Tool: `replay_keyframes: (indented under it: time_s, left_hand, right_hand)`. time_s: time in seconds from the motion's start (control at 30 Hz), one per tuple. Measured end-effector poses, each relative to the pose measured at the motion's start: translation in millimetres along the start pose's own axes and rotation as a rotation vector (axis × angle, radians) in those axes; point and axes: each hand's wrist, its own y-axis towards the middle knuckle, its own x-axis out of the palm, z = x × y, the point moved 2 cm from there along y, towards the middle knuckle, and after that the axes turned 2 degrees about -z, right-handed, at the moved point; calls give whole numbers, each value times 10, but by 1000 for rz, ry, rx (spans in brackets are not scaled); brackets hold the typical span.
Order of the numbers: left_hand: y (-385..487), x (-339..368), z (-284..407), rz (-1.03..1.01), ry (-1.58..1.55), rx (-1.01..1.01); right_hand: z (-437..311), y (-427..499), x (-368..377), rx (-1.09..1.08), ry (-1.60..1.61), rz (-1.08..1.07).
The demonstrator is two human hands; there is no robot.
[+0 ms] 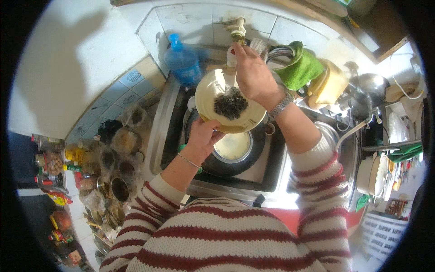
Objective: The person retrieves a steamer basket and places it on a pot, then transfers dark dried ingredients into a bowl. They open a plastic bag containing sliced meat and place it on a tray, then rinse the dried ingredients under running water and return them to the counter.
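My left hand (204, 134) holds a cream bowl (208, 102) by its near rim, thumb on the edge and fingers underneath. In the bowl lies a heap of dark, shredded pieces (231, 104), perhaps a leafy or fungus food. Above the bowl's far side, my right hand (253, 69) has its fingers closed around the wall tap (238, 32); part of the tap is hidden behind the fingers. A white fitting with a red mark (231, 57) hangs below it, over the bowl. Directly beneath, a metal-rimmed round dish (234, 148) with pale contents sits in a dark round pan (224, 169).
A blue water jug (183, 64) stands at the back left. Bagged foods and jars (119, 163) crowd the left counter. To the right are a green towel (300, 64), a yellow cloth (328, 81), a curved faucet (357, 127) and a white lidded pot (370, 175).
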Motion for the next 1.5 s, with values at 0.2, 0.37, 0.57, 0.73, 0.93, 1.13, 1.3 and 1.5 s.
replay_keyframes:
  time_s: [0.2,0.37,0.57,0.73,0.93,1.13,1.3,1.5]
  left_hand:
    - [28,-5,78,11,11,-27]
    - [39,-20,119,-13,-9,-47]
    - [47,-68,155,-6,-12,-24]
    - [64,-85,171,3,-24,-30]
    - [64,-113,186,49,-23,-44]
    - [49,-130,179,71,-5,-53]
    - [55,-139,160,50,-24,-58]
    - [89,-164,110,52,-6,-75]
  right_hand:
    - [-108,51,-63,113,51,-62]
    - [-85,44,3,185,-11,-68]
    - [-8,12,45,150,102,-16]
    - [38,3,62,74,88,9]
    - [95,2,105,313,144,-94]
    - [99,17,105,293,146,-57]
    - [103,31,99,304,150,-64]
    - [88,42,81,296,160,-39]
